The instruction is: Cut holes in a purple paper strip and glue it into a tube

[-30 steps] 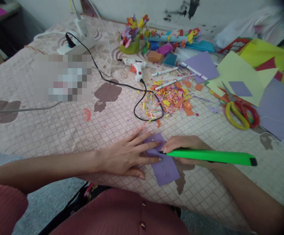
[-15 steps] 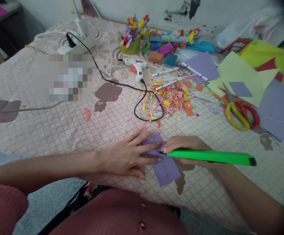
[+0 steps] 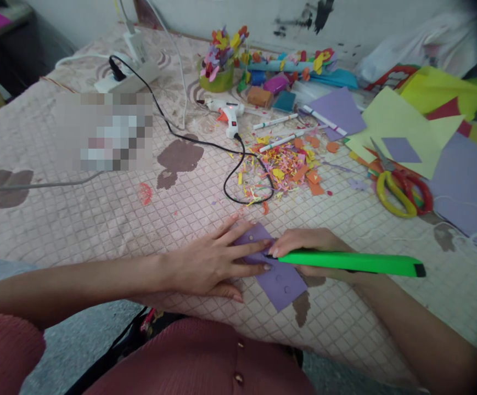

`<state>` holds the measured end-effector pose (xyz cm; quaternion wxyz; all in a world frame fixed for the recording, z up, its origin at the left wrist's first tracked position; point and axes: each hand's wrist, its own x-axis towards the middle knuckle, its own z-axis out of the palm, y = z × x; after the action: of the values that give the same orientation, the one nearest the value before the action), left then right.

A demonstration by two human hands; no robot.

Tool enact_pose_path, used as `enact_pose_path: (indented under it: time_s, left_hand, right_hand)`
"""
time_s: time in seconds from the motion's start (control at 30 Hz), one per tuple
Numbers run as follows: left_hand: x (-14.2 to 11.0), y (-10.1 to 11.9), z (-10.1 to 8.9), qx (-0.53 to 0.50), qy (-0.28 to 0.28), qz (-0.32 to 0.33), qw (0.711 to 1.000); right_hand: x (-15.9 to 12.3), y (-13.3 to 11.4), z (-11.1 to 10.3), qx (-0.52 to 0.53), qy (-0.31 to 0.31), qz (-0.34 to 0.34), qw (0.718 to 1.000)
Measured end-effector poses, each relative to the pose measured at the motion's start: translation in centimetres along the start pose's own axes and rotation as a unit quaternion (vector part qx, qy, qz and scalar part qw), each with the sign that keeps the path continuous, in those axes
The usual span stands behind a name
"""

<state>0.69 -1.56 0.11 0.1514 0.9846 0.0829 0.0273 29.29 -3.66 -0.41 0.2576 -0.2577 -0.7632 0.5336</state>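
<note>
A strip of purple paper (image 3: 282,292) lies slantwise on the quilted cloth near the table's front edge, with small circles marked or cut in it. Spread across its upper left part, my left hand (image 3: 211,260) presses it flat with the fingers apart. My right hand (image 3: 308,241) is wrapped round a bright green utility knife (image 3: 353,261). The knife's dark tip meets the paper between two of my left fingers. Its rear end points to the right. Fingers hide part of the strip and the blade itself.
Beyond the hands lie paper scraps (image 3: 287,164) and a white glue gun (image 3: 230,112) with a looping black cord. Scissors (image 3: 400,189) rest at right by coloured sheets (image 3: 411,129). A power strip (image 3: 129,79) and paper flowers in a green bowl (image 3: 215,79) stand behind.
The purple strip has turned slightly under my left hand, its lower end swinging to the right. Both hands and the knife stay nearly in place.
</note>
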Motion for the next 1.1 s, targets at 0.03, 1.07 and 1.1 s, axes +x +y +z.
enact_pose_path:
  time_s: [0.03, 1.07, 1.1]
  left_hand:
    - [0.02, 0.01, 0.00, -0.001, 0.003, 0.000, 1.000]
    - [-0.08, -0.02, -0.01, 0.003, 0.004, 0.002, 1.000]
    - [-0.08, -0.04, -0.02, 0.002, 0.004, 0.003, 1.000]
  right_hand:
    - [-0.02, 0.01, -0.02, 0.000, -0.001, 0.000, 1.000]
    - [0.05, -0.30, 0.29, -0.020, 0.011, 0.012, 1.000]
    - [0.06, -0.36, 0.31, -0.021, 0.012, 0.012, 1.000]
